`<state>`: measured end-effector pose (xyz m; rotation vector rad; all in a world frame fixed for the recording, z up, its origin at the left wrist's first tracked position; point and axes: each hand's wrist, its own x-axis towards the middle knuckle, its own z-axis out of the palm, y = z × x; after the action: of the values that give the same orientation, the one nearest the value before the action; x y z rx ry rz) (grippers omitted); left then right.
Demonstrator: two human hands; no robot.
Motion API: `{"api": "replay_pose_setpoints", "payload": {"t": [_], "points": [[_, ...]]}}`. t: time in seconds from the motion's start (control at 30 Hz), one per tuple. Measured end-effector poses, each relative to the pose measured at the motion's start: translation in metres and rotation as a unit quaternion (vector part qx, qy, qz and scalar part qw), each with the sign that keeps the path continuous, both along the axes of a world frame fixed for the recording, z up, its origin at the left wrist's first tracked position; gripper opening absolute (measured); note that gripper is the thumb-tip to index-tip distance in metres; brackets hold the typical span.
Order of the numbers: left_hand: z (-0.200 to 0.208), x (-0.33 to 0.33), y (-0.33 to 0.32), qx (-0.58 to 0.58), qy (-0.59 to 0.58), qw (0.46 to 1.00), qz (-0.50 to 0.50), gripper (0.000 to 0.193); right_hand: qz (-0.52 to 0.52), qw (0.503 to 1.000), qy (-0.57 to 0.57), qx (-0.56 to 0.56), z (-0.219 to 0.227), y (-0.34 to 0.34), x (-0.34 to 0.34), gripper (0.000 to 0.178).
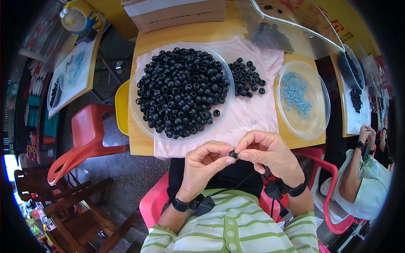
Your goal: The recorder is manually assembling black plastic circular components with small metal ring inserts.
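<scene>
My left hand (pixel 207 162) pinches a small black bead-like piece (pixel 233 154) between thumb and fingertips, just in front of the table's near edge. My right hand (pixel 266 154) meets it from the other side, thumb and forefinger pressed together at the piece's right end. Whatever those fingers hold is too small to make out. Beyond my hands, a big heap of black hollow pieces (pixel 181 88) fills a round clear tray (pixel 141 128). A smaller pile of the same pieces (pixel 247 78) lies right of it on a pink cloth (pixel 253 114).
A clear oval tub (pixel 322 105) holding small light-blue bits (pixel 295 90) stands at the right. A cardboard box (pixel 177 14) and a clear bag (pixel 272 36) with dark pieces lie at the back. A red chair (pixel 88 130) is at left; another person (pixel 358 177) sits at right.
</scene>
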<state>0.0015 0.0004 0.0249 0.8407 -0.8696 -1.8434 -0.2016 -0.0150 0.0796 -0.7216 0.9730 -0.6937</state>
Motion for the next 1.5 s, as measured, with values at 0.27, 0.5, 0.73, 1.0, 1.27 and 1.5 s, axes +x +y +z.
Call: {"api": "replay_pose_setpoints", "payload": {"t": [0.27,0.5,0.73,1.0,1.27,1.5], "points": [[-0.006,0.007,-0.003,-0.021,-0.005,0.999,0.025,0.022,-0.009,0.988,0.116,-0.101,-0.001,-0.002,0.020,0.013],[-0.013,0.021,-0.001,0.024,0.189,0.982,-0.005,0.018,-0.023,0.691,0.469,-0.549,-0.016,-0.051,0.050,0.017],[-0.004,0.019,0.001,0.053,0.135,0.989,-0.023,0.020,0.013,0.600,0.560,-0.571,-0.027,-0.074,0.057,0.007],[-0.009,0.027,-0.001,0.041,0.143,0.988,-0.035,0.018,0.072,0.609,0.571,-0.545,-0.023,-0.072,0.062,0.005],[-0.012,0.034,0.002,0.030,0.111,0.993,-0.009,0.017,0.077,0.644,0.527,-0.550,-0.026,-0.074,0.061,0.003],[-0.011,0.032,0.000,0.034,0.063,0.997,0.013,0.018,0.136,0.673,0.463,-0.560,-0.029,-0.073,0.069,0.009]]}}
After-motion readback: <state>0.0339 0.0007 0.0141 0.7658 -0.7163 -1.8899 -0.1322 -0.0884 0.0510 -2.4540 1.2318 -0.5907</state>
